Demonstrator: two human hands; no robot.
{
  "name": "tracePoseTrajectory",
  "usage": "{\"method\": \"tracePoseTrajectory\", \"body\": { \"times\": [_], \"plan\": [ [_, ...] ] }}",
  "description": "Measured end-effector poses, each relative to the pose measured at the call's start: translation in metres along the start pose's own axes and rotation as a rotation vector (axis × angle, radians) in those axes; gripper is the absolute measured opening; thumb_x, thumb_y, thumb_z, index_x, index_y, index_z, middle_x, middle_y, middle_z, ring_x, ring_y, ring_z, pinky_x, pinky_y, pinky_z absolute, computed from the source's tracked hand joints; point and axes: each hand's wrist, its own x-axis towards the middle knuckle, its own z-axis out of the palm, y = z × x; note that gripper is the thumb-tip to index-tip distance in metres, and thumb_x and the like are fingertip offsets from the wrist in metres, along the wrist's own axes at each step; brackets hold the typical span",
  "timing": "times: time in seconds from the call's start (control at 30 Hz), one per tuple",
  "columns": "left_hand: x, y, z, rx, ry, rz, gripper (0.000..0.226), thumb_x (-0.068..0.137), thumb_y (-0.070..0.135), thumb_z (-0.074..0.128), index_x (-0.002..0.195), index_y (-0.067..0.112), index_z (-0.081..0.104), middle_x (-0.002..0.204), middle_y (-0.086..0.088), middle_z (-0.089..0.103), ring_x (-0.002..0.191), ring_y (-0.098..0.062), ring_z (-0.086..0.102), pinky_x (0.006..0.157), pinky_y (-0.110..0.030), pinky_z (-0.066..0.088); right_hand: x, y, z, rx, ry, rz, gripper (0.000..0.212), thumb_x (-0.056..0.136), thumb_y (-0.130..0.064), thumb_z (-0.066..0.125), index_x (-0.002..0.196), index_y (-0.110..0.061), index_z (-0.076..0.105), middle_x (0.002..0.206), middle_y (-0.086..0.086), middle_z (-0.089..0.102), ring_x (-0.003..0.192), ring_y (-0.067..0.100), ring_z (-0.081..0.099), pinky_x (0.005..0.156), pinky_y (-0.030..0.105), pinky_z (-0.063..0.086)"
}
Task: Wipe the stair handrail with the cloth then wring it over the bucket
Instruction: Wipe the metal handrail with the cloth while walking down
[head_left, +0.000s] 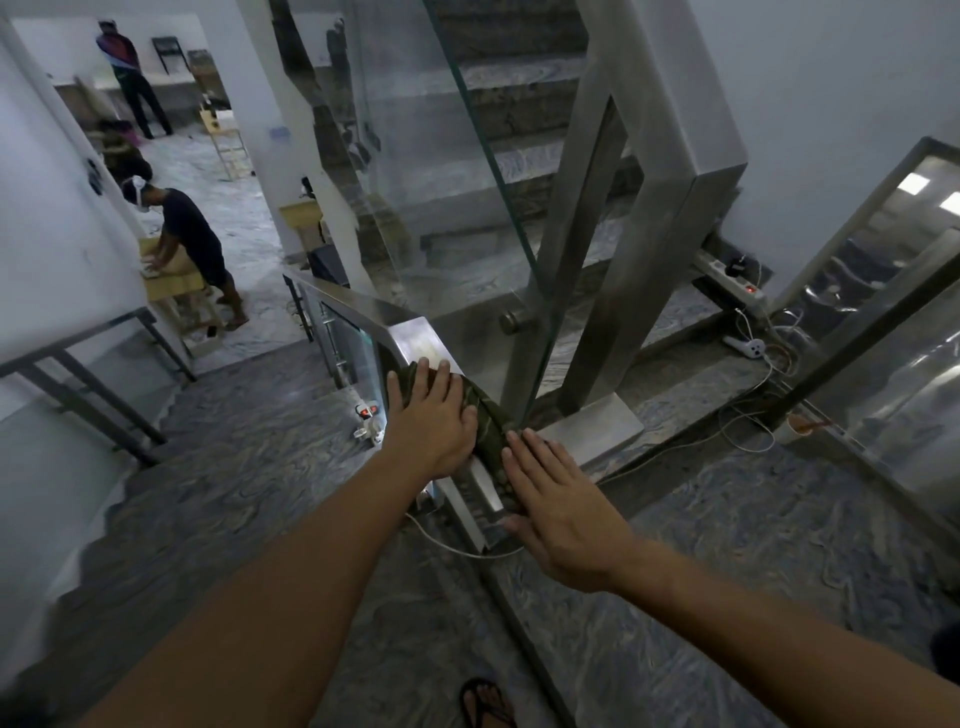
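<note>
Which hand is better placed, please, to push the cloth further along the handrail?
Probably left: the left hand lies flat on the green cloth atop the steel handrail; the right hand touches only its near edge.

Both hands (434, 415) flat pressing cloth (491, 431) on handrail (415, 338).

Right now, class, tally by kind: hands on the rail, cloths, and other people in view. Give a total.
Hands: 2, left and right
Cloth: 1
Other people: 2, near and far
Total: 5
</note>
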Motion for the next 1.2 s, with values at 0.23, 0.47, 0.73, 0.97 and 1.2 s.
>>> {"method": "tracePoseTrajectory", "body": {
  "times": [0.23, 0.47, 0.73, 0.97, 1.2],
  "plan": [
    [0.021, -0.008, -0.005, 0.036, -0.060, -0.002, 0.062, 0.097, 0.038, 0.020, 0.151, 0.014, 0.003, 0.161, -0.010, -0.006, 0.148, -0.026, -0.009, 0.114, -0.054, -0.009, 0.016, -0.044, 0.008, -0.011, 0.056, 0.115, 0.074, 0.096, -0.060, 0.020, 0.150, -0.012, 0.001, 0.159, 0.020, 0.013, 0.148, 0.034, 0.005, 0.116, 0.053, 0.004],
    [0.045, -0.024, -0.009, -0.013, -0.118, 0.112, 0.065, 0.097, 0.034, 0.023, 0.150, 0.008, -0.004, 0.160, -0.013, -0.011, 0.147, -0.026, -0.014, 0.120, -0.045, -0.005, 0.033, -0.054, 0.009, -0.022, 0.054, 0.172, 0.077, 0.092, -0.063, 0.031, 0.148, -0.010, 0.029, 0.152, 0.021, 0.035, 0.142, 0.036, 0.028, 0.112, 0.053, 0.021],
    [0.069, -0.044, -0.015, -0.010, -0.146, 0.157, 0.066, 0.098, 0.036, 0.023, 0.149, 0.008, -0.006, 0.159, -0.013, -0.013, 0.146, -0.025, -0.016, 0.117, -0.040, -0.008, 0.053, -0.045, -0.006, 0.109, 0.038, 0.126, 0.072, 0.097, -0.054, 0.023, 0.152, -0.013, 0.003, 0.161, 0.017, 0.003, 0.148, 0.031, -0.006, 0.113, 0.042, -0.013],
    [0.091, -0.064, -0.018, -0.043, -0.163, 0.164, 0.063, 0.099, 0.033, 0.024, 0.150, 0.011, -0.006, 0.160, -0.011, -0.012, 0.147, -0.022, -0.014, 0.116, -0.037, -0.008, 0.079, -0.038, -0.009, 0.146, -0.029, 0.122, 0.074, 0.096, -0.054, 0.021, 0.152, -0.014, -0.005, 0.162, 0.015, -0.007, 0.147, 0.030, -0.015, 0.120, 0.046, -0.006],
    [0.105, -0.074, -0.025, -0.093, -0.155, 0.146, 0.059, 0.099, 0.027, 0.026, 0.151, 0.011, 0.003, 0.161, -0.011, 0.002, 0.148, -0.025, -0.002, 0.120, -0.041, 0.000, 0.103, -0.032, -0.010, 0.117, -0.055, 0.100, 0.075, 0.096, -0.052, 0.024, 0.152, -0.010, -0.002, 0.161, 0.018, -0.003, 0.148, 0.033, -0.009, 0.120, 0.050, 0.000]
  ]
}}
